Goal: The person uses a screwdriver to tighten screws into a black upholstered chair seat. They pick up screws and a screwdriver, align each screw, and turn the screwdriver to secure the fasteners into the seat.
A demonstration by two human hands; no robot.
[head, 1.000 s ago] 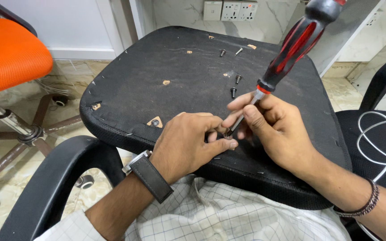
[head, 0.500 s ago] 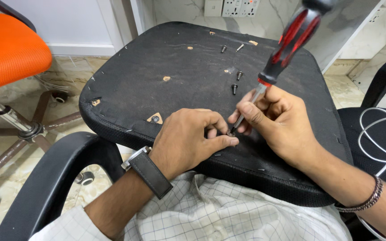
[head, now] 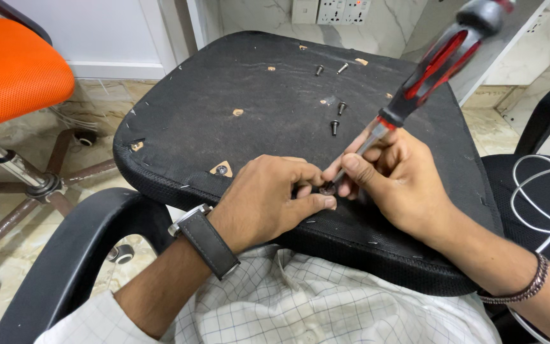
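On the upturned black fabric seat base (head: 224, 83), the right hand (head: 396, 185) clamps a red-and-black-handled screwdriver (head: 428, 70) slanting toward one o'clock, its tip at a small dark screw (head: 327, 189) pinched by the left hand (head: 268, 200) fingertips.

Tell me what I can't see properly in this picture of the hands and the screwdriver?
- Head view: the tip of the screwdriver is hidden between the left hand and right hand.
- The small dark part pinched there is mostly covered by fingers; too small to tell its kind.
- The screwdriver's handle end is cut off by the top edge.
- The white cable runs off the right edge.
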